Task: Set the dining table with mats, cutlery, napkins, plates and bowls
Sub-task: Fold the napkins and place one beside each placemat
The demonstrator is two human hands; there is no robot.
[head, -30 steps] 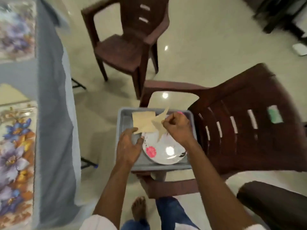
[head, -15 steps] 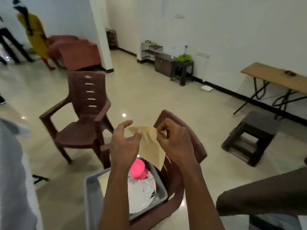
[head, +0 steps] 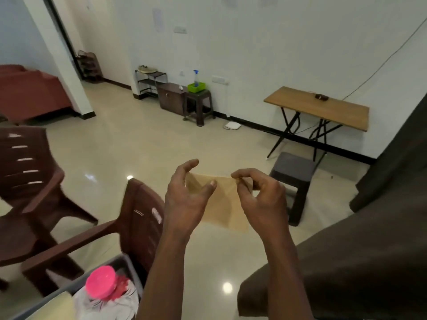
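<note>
1. Pale glossy floor tiles and a white wall make up the background. A grey tub is seen at the lower left, and the back of a brown plastic chair rises just behind it.
2. Inside the tub a white plate is seen, with a round pink item above it.
3. The napkin, a tan sheet, is held in the air above and to the right of the tub, well apart from it. It is touched by nothing but the hands.
4. The corner nearer the tub is gripped by the left hand, with the thumb laid on the sheet's face and the fingers curled behind. The top edge farther from the tub is pinched by the right hand between thumb and forefinger.
5. The top edge is stretched level between the two hands, running rightward away from the tub, and the rest of the sheet hangs below it.
6. The table is not in view, so its direction from the tub cannot be told. The napkin is judged ready to be carried over and laid flat. The left hand, being nearer the tub, would be better placed to fetch the next piece.
</note>
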